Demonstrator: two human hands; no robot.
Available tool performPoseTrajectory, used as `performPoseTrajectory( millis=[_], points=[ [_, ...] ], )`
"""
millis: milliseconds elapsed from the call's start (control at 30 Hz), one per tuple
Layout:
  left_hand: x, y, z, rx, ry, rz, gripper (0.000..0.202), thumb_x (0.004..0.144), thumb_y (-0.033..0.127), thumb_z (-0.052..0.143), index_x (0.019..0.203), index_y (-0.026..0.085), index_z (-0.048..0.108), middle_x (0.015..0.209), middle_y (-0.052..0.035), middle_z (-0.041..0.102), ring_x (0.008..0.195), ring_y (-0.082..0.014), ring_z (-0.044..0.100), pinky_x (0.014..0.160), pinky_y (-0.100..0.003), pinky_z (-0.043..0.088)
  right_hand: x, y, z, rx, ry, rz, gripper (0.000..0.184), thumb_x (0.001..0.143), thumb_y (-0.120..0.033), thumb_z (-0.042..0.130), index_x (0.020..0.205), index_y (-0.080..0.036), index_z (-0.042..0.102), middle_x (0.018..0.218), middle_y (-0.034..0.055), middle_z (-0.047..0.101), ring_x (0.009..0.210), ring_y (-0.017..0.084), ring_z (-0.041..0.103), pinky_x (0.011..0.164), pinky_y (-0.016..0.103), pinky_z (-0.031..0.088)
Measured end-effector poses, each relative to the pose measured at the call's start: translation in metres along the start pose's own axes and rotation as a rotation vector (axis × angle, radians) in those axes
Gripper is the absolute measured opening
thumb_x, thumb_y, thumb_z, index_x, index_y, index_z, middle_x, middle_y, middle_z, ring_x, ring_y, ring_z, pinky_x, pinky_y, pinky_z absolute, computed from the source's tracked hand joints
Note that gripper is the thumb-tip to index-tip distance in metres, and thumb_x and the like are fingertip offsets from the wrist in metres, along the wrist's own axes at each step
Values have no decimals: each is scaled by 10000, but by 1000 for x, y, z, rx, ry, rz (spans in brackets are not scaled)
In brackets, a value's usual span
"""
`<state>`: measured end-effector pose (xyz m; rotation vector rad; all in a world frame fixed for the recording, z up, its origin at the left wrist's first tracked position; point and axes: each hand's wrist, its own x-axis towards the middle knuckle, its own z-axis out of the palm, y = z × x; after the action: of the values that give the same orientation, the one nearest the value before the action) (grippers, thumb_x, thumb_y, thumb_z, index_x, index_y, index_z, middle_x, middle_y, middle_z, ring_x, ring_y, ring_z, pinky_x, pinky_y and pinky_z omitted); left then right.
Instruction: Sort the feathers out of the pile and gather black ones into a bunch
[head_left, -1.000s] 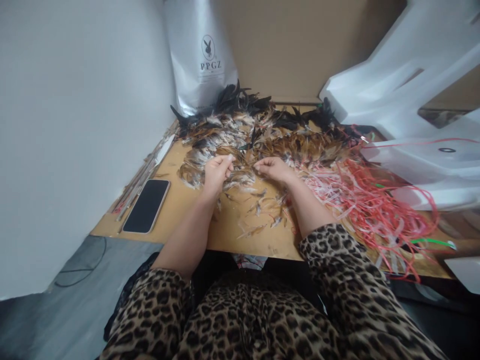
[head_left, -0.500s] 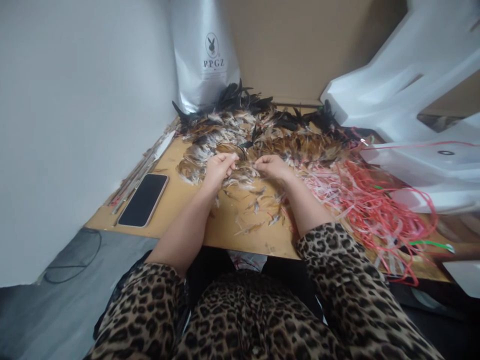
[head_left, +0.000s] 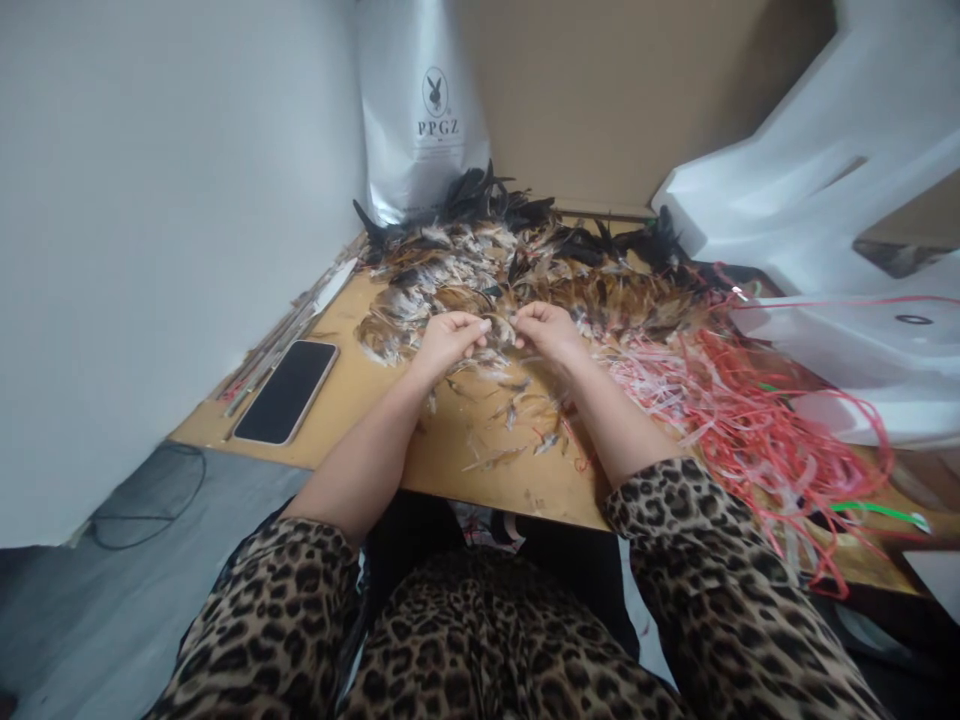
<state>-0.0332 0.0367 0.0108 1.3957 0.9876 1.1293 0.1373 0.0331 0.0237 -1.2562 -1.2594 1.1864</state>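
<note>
My left hand [head_left: 448, 342] is closed in a pinch over the wooden table, with what looks like a small brown feather [head_left: 501, 328] at its fingertips. Just to the right, my right hand [head_left: 549, 330] pinches too; whatever lies between its fingers is too small to make out. The two sets of fingertips face each other, a short gap apart. Behind and beneath them spreads a pile of brown and whitish feathers [head_left: 420, 285]. Black feathers [head_left: 487, 205] line its far edge. Several loose small feathers [head_left: 514, 410] are scattered on the table nearer to me.
A phone [head_left: 287, 392] lies at the table's left. Tangled red and pink plastic strips [head_left: 750, 420] cover the right side. At the back stands a silvery printed bag [head_left: 427, 120]; white moulded pieces [head_left: 772, 190] lean at the right. Thin sticks [head_left: 292, 320] lie along the left edge.
The view has shifted slightly. My left hand has turned a little, its thumb pointing more to the right, and both hands stay pinched close together over the feathers.
</note>
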Motion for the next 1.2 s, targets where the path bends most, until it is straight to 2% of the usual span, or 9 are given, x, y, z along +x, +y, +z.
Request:
performPoseTrajectory(
  millis=[133,233,367,533,733,900,1033,1200],
  points=[
    [-5,5,6,70,-52,-5,319,606,414,708,698,114,652,540,-18,579,391,-34,386,388,-178,268,-3,0,7,3,-20,-38,285,603,-374,688,672,-171,501,469,-24,561,348,56,410,379,186,308],
    [-6,4,9,126,-53,23,306,553,368,741,689,107,656,566,-15,586,450,-49,430,437,-179,319,-4,1,14,68,-8,-27,271,579,-332,693,655,-177,484,438,-46,526,348,63,421,375,189,312],
    [-2,-2,8,149,-29,37,269,566,337,725,678,104,649,583,-15,590,474,-51,444,464,-177,343,-5,3,18,172,18,4,338,510,-308,730,675,-183,462,442,-66,506,373,65,440,379,181,315],
    [1,-4,4,87,13,-25,210,622,320,677,667,118,639,497,3,551,398,-40,400,408,-169,296,-3,6,13,213,-26,42,323,516,-340,730,681,-153,525,523,-24,558,430,61,461,395,178,323],
    [-1,2,1,52,-39,-83,232,677,351,646,694,121,653,423,8,506,304,-25,320,336,-173,189,-3,7,10,267,-105,69,357,499,-379,759,670,-129,570,525,-17,536,447,58,441,398,183,305],
    [-2,2,1,49,-98,-56,223,696,335,634,696,113,660,461,-18,558,300,-21,336,332,-167,208,-5,9,13,239,-117,50,380,499,-395,758,718,-136,585,524,-31,524,429,43,377,392,184,271],
    [-2,3,1,20,-85,-67,214,696,315,636,722,104,664,560,-53,625,315,-24,381,324,-165,231,-3,12,11,273,-98,80,361,488,-366,759,676,-137,553,503,-41,487,424,42,373,386,182,258],
    [0,2,0,0,-42,-60,208,692,306,643,719,100,649,712,-91,672,368,-37,461,324,-164,260,-3,10,6,275,-156,103,318,531,-347,735,653,-139,528,459,-61,421,388,26,304,367,180,190]
  ],
)
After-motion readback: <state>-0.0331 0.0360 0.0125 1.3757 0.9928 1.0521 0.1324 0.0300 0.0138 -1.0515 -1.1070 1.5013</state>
